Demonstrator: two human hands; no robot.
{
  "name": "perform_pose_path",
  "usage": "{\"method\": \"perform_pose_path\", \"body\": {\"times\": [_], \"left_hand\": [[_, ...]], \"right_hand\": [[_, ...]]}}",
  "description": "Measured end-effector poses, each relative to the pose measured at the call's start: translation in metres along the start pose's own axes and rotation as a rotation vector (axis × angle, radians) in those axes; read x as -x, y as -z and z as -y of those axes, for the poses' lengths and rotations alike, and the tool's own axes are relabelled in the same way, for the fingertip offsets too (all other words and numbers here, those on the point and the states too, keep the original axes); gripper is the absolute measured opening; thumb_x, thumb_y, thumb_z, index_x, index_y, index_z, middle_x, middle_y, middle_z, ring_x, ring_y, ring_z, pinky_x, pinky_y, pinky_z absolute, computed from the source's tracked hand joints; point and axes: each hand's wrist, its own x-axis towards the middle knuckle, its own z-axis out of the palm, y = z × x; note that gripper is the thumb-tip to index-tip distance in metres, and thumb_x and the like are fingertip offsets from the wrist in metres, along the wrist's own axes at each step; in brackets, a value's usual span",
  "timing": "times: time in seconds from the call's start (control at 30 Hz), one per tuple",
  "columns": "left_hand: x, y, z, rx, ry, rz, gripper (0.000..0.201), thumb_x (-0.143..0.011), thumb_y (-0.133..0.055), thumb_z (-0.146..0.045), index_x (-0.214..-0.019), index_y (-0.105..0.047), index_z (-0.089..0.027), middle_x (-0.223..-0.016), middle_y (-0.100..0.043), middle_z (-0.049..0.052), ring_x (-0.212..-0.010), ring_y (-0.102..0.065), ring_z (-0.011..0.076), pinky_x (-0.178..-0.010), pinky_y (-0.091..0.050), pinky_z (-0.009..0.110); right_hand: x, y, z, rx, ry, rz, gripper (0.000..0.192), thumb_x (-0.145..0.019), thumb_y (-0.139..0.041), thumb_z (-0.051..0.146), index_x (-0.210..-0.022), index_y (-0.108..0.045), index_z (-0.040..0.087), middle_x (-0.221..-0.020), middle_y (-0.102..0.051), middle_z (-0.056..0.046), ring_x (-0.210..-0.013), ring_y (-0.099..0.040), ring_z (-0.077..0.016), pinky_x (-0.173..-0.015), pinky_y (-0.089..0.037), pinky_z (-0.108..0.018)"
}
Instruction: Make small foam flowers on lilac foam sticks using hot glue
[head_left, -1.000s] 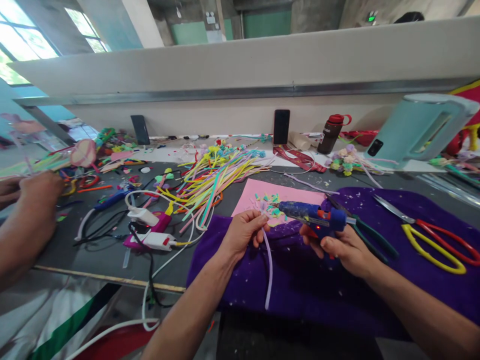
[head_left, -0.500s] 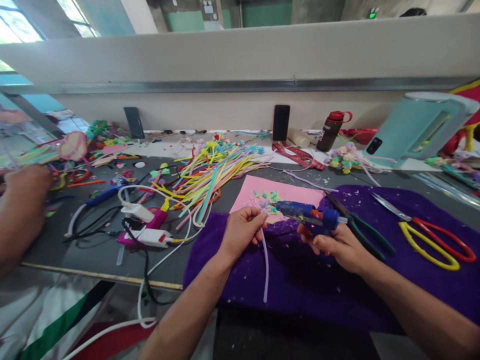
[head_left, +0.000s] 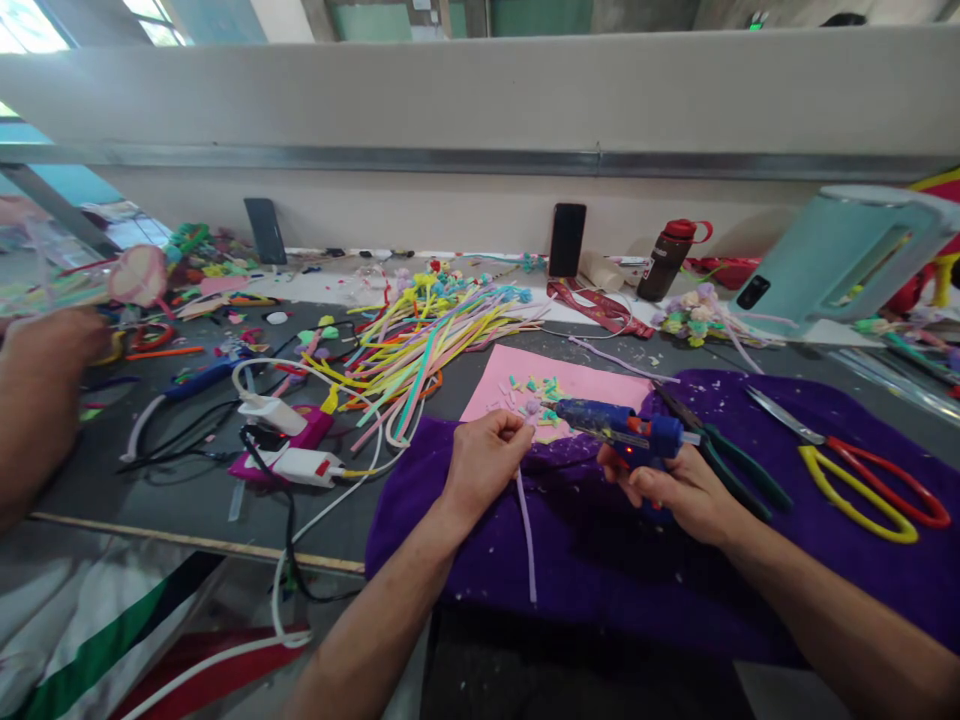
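Note:
My left hand (head_left: 484, 460) pinches the top of a pale lilac pipe cleaner stem (head_left: 526, 535) that hangs down over the purple cloth (head_left: 600, 560). A small lilac flower tip (head_left: 531, 408) sits at the stem's top. My right hand (head_left: 679, 490) grips a blue glue gun (head_left: 626, 428), its nozzle pointing left and almost touching that tip. Behind both hands lies a pink sheet (head_left: 517, 375) with small coloured scraps on it.
Yellow-and-red scissors (head_left: 862, 465) and dark-handled pliers (head_left: 731, 460) lie on the cloth to the right. A heap of coloured pipe cleaners (head_left: 420, 345), chargers and cables (head_left: 285, 440), a phone (head_left: 566, 238), a bottle (head_left: 666, 260) and a mint kettle (head_left: 840, 255) crowd the table. Another person's hand (head_left: 37, 365) works at the left.
Both hands stay close together with the nozzle at the flower tip. The view has shifted slightly, and the other person's hand at the left has drifted further left.

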Motion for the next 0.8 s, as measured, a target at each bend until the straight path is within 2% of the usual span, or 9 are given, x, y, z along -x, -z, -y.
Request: {"method": "perform_pose_path", "body": {"times": [0.13, 0.23, 0.33, 0.4, 0.47, 0.57, 0.67, 0.8], "left_hand": [[0.001, 0.0, 0.0, -0.007, -0.011, -0.009, 0.016, -0.07, -0.058, -0.028, -0.057, -0.061, -0.018, -0.042, -0.053, -0.004, -0.042, -0.049, 0.0096, -0.046, -0.034, 0.019], [0.001, 0.001, 0.0, 0.095, 0.068, 0.04, 0.015, -0.07, -0.059, -0.029, -0.06, -0.061, -0.017, -0.044, -0.054, -0.004, -0.038, -0.047, 0.0078, -0.042, -0.033, 0.018], [-0.002, 0.005, -0.001, 0.433, 0.233, 0.206, 0.021, -0.07, -0.062, -0.035, -0.063, -0.057, -0.015, -0.051, -0.057, -0.003, -0.032, -0.041, 0.0048, -0.032, -0.027, 0.017], [-0.005, 0.008, -0.001, 0.682, 0.31, 0.327, 0.026, -0.071, -0.062, -0.036, -0.061, -0.054, -0.014, -0.048, -0.053, -0.004, -0.028, -0.034, 0.0021, -0.029, -0.022, 0.016], [-0.007, 0.01, -0.001, 0.875, 0.348, 0.409, 0.026, -0.072, -0.062, -0.035, -0.061, -0.053, -0.012, -0.046, -0.049, -0.005, -0.027, -0.03, 0.0, -0.028, -0.019, 0.014], [-0.007, 0.01, -0.001, 1.053, 0.361, 0.478, 0.022, -0.071, -0.064, -0.031, -0.066, -0.054, -0.012, -0.051, -0.051, -0.005, -0.027, -0.03, -0.0012, -0.027, -0.02, 0.012], [-0.003, 0.009, -0.001, 1.126, 0.343, 0.54, 0.022, -0.068, -0.067, -0.029, -0.067, -0.053, -0.012, -0.053, -0.052, -0.004, -0.027, -0.032, -0.001, -0.027, -0.022, 0.012], [0.0, 0.006, -0.002, 1.119, 0.337, 0.59, 0.023, -0.068, -0.067, -0.03, -0.067, -0.052, -0.013, -0.053, -0.053, -0.004, -0.027, -0.032, -0.0008, -0.026, -0.024, 0.011]], "right_hand": [[0.001, 0.0, 0.0, 0.047, 0.02, 0.02, 0.033, -0.081, -0.049, 0.046, -0.08, -0.06, 0.014, -0.066, -0.053, -0.003, -0.057, -0.047, -0.0125, -0.051, -0.037, -0.024], [0.001, 0.0, -0.001, 0.046, 0.022, 0.015, 0.033, -0.081, -0.05, 0.045, -0.082, -0.06, 0.014, -0.065, -0.053, -0.002, -0.058, -0.048, -0.0128, -0.051, -0.037, -0.023], [0.001, 0.0, -0.002, -0.014, 0.003, 0.006, 0.036, -0.08, -0.051, 0.047, -0.087, -0.06, 0.013, -0.067, -0.054, -0.003, -0.055, -0.047, -0.0116, -0.048, -0.037, -0.022], [0.001, -0.001, -0.003, -0.07, -0.003, -0.003, 0.039, -0.079, -0.051, 0.048, -0.093, -0.06, 0.012, -0.073, -0.056, -0.005, -0.053, -0.047, -0.0108, -0.044, -0.037, -0.021], [0.003, -0.001, -0.005, -0.119, 0.011, -0.014, 0.042, -0.079, -0.051, 0.049, -0.098, -0.059, 0.012, -0.076, -0.058, -0.006, -0.053, -0.049, -0.0111, -0.043, -0.037, -0.022], [0.006, -0.003, -0.004, -0.156, 0.028, -0.024, 0.044, -0.079, -0.051, 0.05, -0.101, -0.059, 0.012, -0.077, -0.06, -0.008, -0.053, -0.05, -0.012, -0.044, -0.038, -0.023], [0.008, -0.006, -0.001, -0.202, 0.036, -0.019, 0.043, -0.078, -0.053, 0.049, -0.101, -0.059, 0.013, -0.079, -0.06, -0.008, -0.054, -0.048, -0.0112, -0.047, -0.039, -0.024], [0.009, -0.009, 0.002, -0.272, 0.068, -0.003, 0.039, -0.077, -0.056, 0.045, -0.101, -0.058, 0.014, -0.08, -0.058, -0.007, -0.057, -0.048, -0.0108, -0.05, -0.039, -0.024]]}}
